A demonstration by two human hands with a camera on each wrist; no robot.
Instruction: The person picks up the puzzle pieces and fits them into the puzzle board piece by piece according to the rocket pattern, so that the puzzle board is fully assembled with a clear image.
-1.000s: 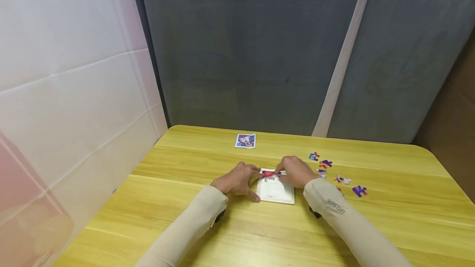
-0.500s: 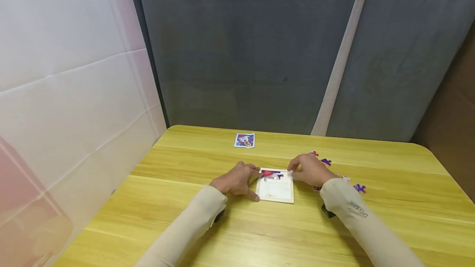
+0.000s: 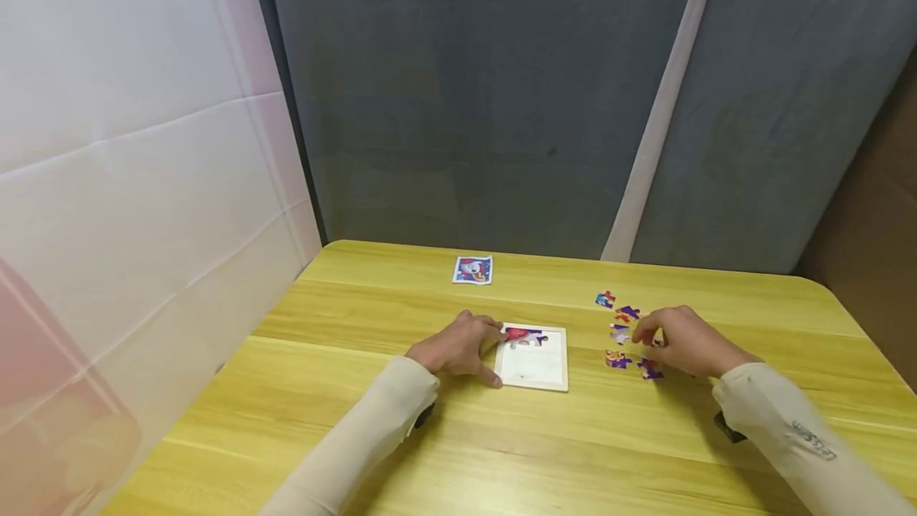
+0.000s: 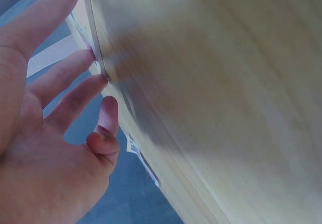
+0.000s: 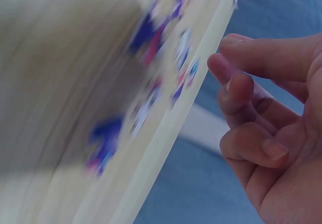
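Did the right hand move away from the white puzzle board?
Yes. The right hand went rightward off the puzzle board, which stayed put, and is now over the loose pieces.

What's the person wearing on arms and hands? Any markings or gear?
Both hands are bare: left hand, right hand. Long cream sleeves cover both arms to the wrists. The right sleeve bears small dark lettering, unreadable here. A dark device sits under each wrist.

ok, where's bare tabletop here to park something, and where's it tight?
Free: the near strip of the table between the sleeves, the far right corner, and the left side from the left hand back to the picture card. Crowded: loose puzzle pieces between the puzzle tray and the right hand.
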